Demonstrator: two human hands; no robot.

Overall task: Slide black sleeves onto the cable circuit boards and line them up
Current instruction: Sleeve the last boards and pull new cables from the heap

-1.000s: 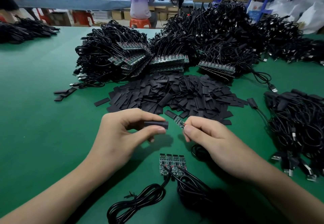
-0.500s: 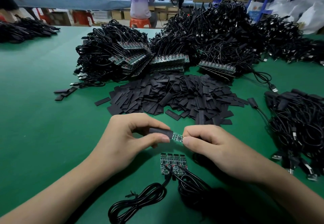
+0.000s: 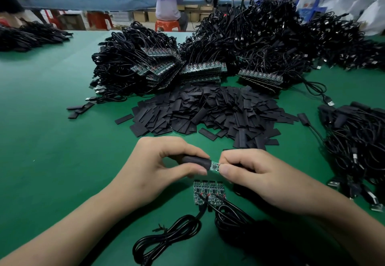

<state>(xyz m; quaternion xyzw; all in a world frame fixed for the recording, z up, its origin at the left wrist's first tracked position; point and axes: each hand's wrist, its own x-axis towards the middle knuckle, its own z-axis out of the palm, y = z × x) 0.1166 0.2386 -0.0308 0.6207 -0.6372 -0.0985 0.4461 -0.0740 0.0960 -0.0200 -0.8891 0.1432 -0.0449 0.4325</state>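
My left hand [image 3: 154, 161] pinches a black sleeve [image 3: 196, 162] between thumb and forefinger. My right hand [image 3: 258, 174] pinches the cable end of a small green circuit board [image 3: 215, 166]. The board's far end sits inside the sleeve's mouth, and a short green stretch shows between my fingertips. Just below, a row of bare circuit boards [image 3: 209, 193] lies side by side on the green mat, their black cables [image 3: 170, 236] coiled toward me.
A loose heap of flat black sleeves [image 3: 208, 113] lies beyond my hands. Behind it rise stacks of cabled boards [image 3: 158, 66]. Another cable pile [image 3: 358, 140] sits at the right. A person sits on a red stool at a far table.
The sleeve and the board were apart a second ago. My hands came together, and the board's end has gone into the sleeve, now deeper than half a second ago.
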